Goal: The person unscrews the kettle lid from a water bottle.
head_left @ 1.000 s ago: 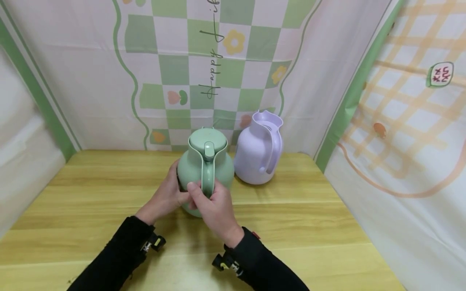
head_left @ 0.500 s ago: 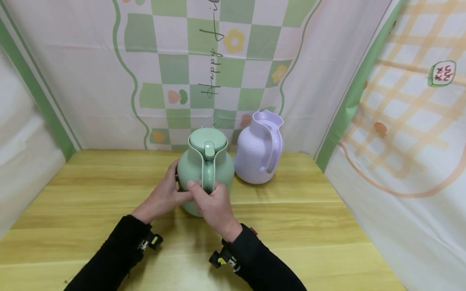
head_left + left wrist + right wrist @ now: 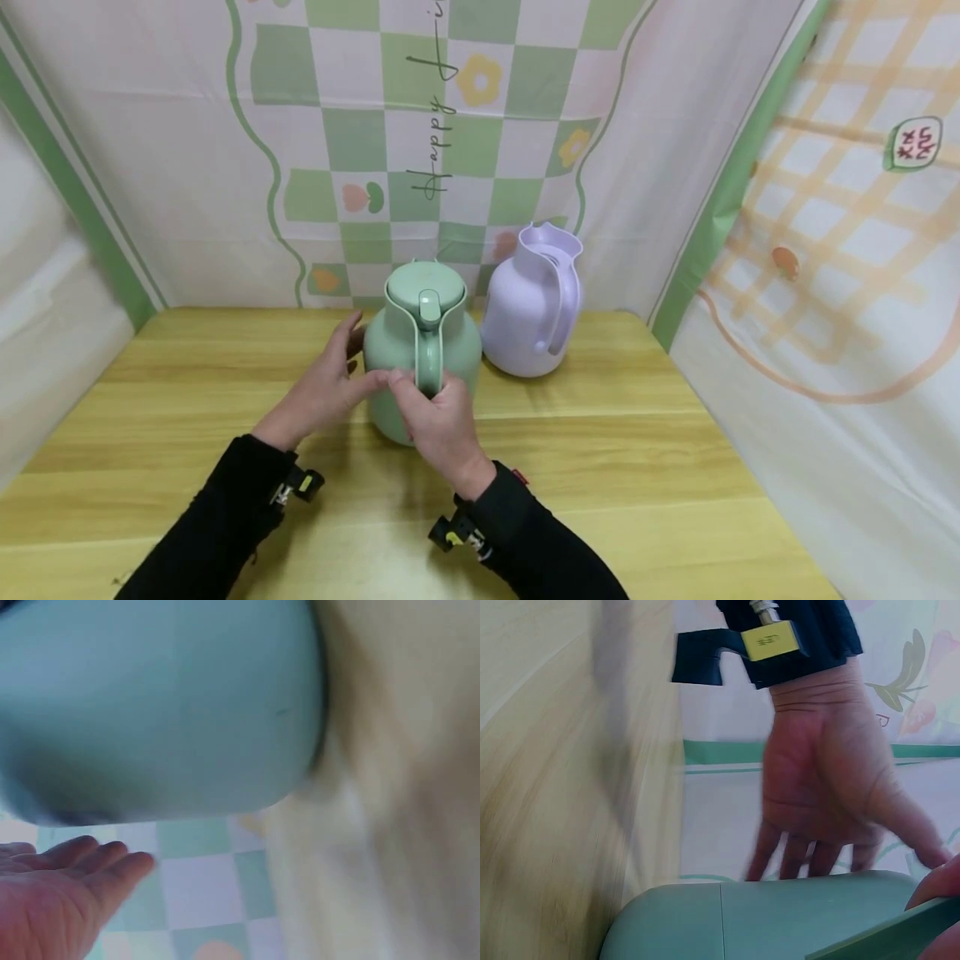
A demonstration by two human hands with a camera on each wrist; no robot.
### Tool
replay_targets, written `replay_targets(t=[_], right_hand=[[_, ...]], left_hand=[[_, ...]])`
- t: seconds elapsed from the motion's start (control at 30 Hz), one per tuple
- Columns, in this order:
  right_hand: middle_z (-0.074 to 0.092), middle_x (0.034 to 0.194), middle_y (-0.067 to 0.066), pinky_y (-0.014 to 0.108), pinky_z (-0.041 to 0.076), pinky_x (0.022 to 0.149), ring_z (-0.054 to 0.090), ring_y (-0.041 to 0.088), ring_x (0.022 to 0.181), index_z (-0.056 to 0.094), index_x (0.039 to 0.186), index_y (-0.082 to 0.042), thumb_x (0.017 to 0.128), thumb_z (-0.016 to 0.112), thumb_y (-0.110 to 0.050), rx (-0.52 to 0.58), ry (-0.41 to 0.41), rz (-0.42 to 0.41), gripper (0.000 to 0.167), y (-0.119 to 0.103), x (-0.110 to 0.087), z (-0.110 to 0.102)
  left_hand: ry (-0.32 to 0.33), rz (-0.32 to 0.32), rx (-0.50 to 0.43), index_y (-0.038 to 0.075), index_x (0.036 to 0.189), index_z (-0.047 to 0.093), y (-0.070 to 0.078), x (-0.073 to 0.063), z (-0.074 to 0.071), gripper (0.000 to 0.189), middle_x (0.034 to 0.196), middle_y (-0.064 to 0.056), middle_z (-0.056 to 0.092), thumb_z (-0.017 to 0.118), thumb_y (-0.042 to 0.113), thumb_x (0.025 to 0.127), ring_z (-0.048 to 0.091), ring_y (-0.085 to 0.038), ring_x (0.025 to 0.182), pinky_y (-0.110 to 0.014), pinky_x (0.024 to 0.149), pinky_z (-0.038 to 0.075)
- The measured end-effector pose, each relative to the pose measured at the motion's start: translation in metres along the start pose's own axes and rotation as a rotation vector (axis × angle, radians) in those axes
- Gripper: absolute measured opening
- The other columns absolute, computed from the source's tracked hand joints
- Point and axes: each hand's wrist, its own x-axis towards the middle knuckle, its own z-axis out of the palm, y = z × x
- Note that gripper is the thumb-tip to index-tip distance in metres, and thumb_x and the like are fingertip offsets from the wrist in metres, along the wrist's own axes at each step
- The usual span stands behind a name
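A green thermos jug [image 3: 390,346] stands upright on the wooden table in the head view, its lid on and its handle [image 3: 429,358] facing me. My right hand [image 3: 447,429] grips that handle low down, thumb on the near side; some of its fingers are hidden behind. Beside the jug's left side is my left hand [image 3: 318,390], its fingers extended and spread. A gap shows between the left fingers [image 3: 112,874] and the jug's wall [image 3: 172,712] in the left wrist view. The left thumb tip lies close to the right thumb; whether it touches the jug I cannot tell.
A lilac jug [image 3: 525,308] with an uncovered top stands just behind and to the right of the green one, handle toward the front right. The wooden table [image 3: 600,467] ends at a printed cloth backdrop [image 3: 420,142], with cloth on both sides too.
My left hand has drawn away from the green jug to the left, its fingers straightening off the body. My right hand keeps its hold on the handle, and the jug stands in place.
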Motion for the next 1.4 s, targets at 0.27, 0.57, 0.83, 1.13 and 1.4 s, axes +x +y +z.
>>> replay_targets(t=[0.27, 0.57, 0.83, 1.13, 1.4], right_hand=[[0.038, 0.046, 0.001, 0.026, 0.034, 0.042, 0.04, 0.015, 0.038, 0.043, 0.06, -0.009, 0.105, 0.059, -0.02, -0.022, 0.027, 0.006, 0.05, -0.002, 0.0, 0.001], [0.037, 0.045, 0.002, 0.027, 0.035, 0.045, 0.039, 0.017, 0.038, 0.041, 0.06, -0.009, 0.105, 0.059, -0.023, -0.033, 0.034, 0.052, 0.05, -0.001, 0.0, 0.0], [0.035, 0.046, 0.003, 0.029, 0.034, 0.045, 0.035, 0.02, 0.037, 0.038, 0.06, -0.011, 0.107, 0.056, -0.021, -0.028, -0.006, 0.023, 0.051, -0.002, 0.0, -0.001], [0.034, 0.046, 0.002, 0.029, 0.035, 0.043, 0.035, 0.019, 0.036, 0.038, 0.06, -0.011, 0.107, 0.056, -0.02, -0.019, -0.004, 0.015, 0.052, 0.0, 0.0, -0.001], [0.035, 0.046, 0.002, 0.028, 0.035, 0.042, 0.036, 0.019, 0.036, 0.039, 0.059, -0.011, 0.107, 0.056, -0.019, -0.01, -0.001, 0.007, 0.051, 0.0, 0.0, 0.0]], left_hand=[[0.133, 0.265, 0.126, 0.009, 0.167, 0.021, 0.039, 0.014, -0.016, 0.08, 0.168, -0.018, 0.032, 0.065, 0.032, 0.104, 0.034, -0.04, 0.153, -0.06, 0.122, 0.031], [0.078, 0.533, 0.386, 0.016, 0.165, 0.032, 0.086, 0.043, -0.024, 0.077, 0.168, -0.005, 0.036, 0.063, 0.047, 0.103, 0.032, -0.025, 0.156, -0.054, 0.125, 0.029], [-0.104, 0.475, 0.606, 0.03, 0.164, 0.034, 0.112, 0.066, -0.021, 0.071, 0.171, -0.005, 0.03, 0.055, 0.059, 0.102, 0.032, -0.03, 0.156, -0.057, 0.12, 0.035], [-0.238, 0.458, 0.725, 0.027, 0.16, 0.045, 0.112, 0.083, -0.012, 0.065, 0.169, -0.01, 0.035, 0.052, 0.058, 0.104, 0.032, -0.035, 0.156, -0.055, 0.12, 0.035], [-0.254, 0.481, 0.742, 0.026, 0.155, 0.053, 0.111, 0.084, -0.013, 0.059, 0.165, -0.009, 0.041, 0.053, 0.056, 0.104, 0.036, -0.032, 0.154, -0.051, 0.123, 0.033]])
